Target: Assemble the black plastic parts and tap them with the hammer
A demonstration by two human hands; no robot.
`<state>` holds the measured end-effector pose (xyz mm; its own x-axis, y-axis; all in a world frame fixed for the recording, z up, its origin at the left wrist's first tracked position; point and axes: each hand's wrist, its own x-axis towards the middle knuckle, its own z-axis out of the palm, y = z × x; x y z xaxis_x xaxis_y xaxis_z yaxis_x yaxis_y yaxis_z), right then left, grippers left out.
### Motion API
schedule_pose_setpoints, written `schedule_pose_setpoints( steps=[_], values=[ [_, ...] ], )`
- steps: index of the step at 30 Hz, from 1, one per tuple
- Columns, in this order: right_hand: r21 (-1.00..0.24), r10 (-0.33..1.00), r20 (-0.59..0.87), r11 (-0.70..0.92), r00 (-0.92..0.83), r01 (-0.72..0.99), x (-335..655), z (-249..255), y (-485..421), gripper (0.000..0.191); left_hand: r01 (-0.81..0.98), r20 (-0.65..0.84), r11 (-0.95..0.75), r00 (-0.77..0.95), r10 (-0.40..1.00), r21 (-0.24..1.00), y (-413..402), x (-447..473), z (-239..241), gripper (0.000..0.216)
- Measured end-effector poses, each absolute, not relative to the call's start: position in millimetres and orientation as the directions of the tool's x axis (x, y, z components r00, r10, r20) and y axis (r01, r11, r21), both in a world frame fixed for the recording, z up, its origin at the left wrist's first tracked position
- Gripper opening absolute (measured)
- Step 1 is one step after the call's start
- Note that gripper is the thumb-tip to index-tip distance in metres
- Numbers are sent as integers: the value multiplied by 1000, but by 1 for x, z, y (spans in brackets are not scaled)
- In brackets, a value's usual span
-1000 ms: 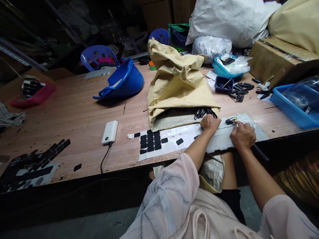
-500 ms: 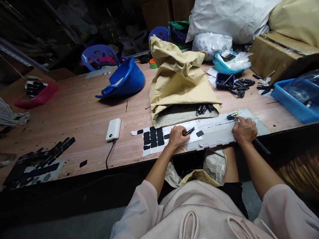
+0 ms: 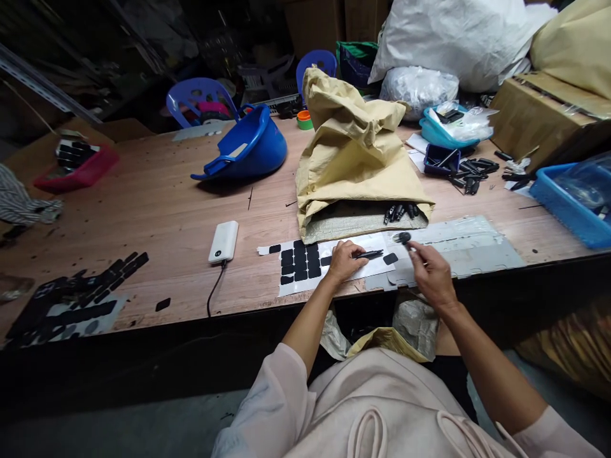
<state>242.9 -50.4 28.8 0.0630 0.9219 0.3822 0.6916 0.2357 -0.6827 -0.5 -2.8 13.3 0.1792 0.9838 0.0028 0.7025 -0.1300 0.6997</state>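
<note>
My left hand (image 3: 344, 259) rests on the white sheet (image 3: 356, 277), its fingers closed round a slim black piece (image 3: 371, 254) that points right. Rows of black rounded squares (image 3: 300, 262) lie on the sheet left of this hand, and a single black square (image 3: 390, 259) lies to its right. In my right hand (image 3: 432, 273) is a small hammer, raised over the grey board (image 3: 463, 254); its dark hammer head (image 3: 403, 238) is blurred and its handle is mostly hidden by the hand.
Behind my hands a tan sack (image 3: 360, 172) lies open towards me, with several black pieces (image 3: 400, 212) at its mouth. A white power bank (image 3: 223, 242) with a cable is on the left. Blue basin (image 3: 262, 143) and blue basket (image 3: 568, 210) stand farther out.
My right hand has lifted off the board's right part and moved left with the hammer, towards the left hand. The slim black piece now lies flatter in my left hand. The view has shifted slightly.
</note>
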Motion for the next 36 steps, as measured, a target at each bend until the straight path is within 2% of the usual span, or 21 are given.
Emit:
schedule_pose_setpoints(
  steps=[3, 6, 10, 16, 21, 25, 28, 32, 36],
  values=[
    [-720, 938, 345, 281, -24, 635, 213, 30, -57, 34, 698, -6, -110, 162, 987, 708, -3, -3, 14, 15],
    [-703, 938, 339, 304, -72, 643, 198, 35, -55, 34, 687, -14, -84, 136, 991, 721, -5, -2, 14, 17],
    [-630, 920, 380, 333, -96, 702, 187, 40, -52, 38, 676, -31, -50, 108, 994, 735, -4, 2, 15, 17],
    [-494, 941, 308, 286, -142, 821, 182, 30, -55, 37, 681, -38, -12, 59, 998, 733, -3, 6, 16, 14],
    [-514, 925, 374, 267, -67, 815, 189, 32, -55, 39, 682, -24, -32, 72, 997, 731, -4, 7, 16, 16],
    [-529, 941, 328, 250, -76, 811, 191, 30, -56, 37, 693, -4, -31, 49, 999, 720, -5, 8, 16, 15],
    [-557, 937, 348, 233, -31, 797, 199, 31, -54, 37, 702, 3, -47, 63, 998, 711, -5, 8, 15, 13],
    [-533, 913, 391, 120, 118, 837, 239, 37, -43, 38, 725, 9, -66, 82, 997, 685, -7, 7, 15, 14],
    [-397, 878, 375, -139, 298, 907, 298, 34, -24, 36, 747, 19, -80, 90, 996, 660, -9, 9, 15, 14]
  ],
)
